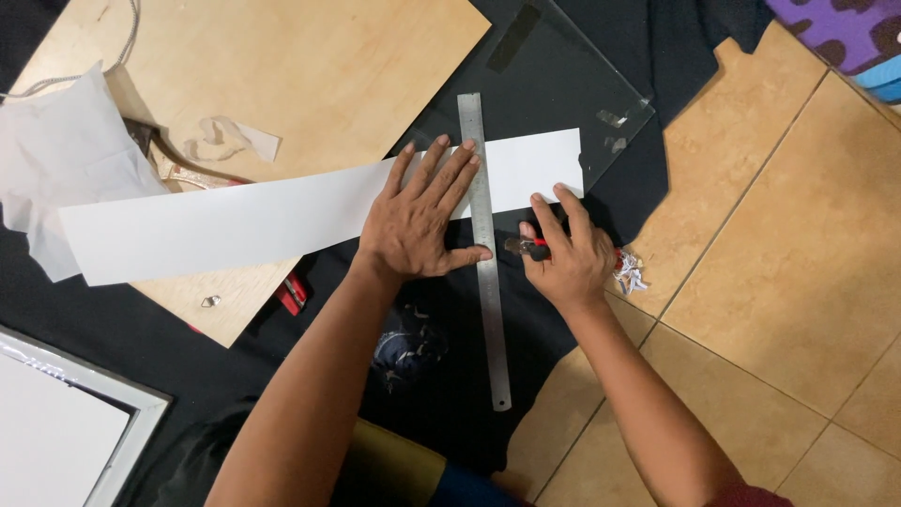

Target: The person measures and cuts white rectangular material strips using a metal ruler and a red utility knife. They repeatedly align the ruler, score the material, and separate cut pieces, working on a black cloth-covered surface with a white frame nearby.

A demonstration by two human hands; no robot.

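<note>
Here the steel ruler (pixel 485 253) runs near-to-far across the sideways paper strip (pixel 235 221).

My view: a home floor workspace, tan tiles (pixel 779 244) right, plywood board (pixel 282 84) upper left, black cloth (pixel 450 376) centre.

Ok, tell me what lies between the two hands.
In the head view, the steel ruler lies between the left hand, pressed flat on the white paper strip, and the right hand, which holds a cutter.
</note>
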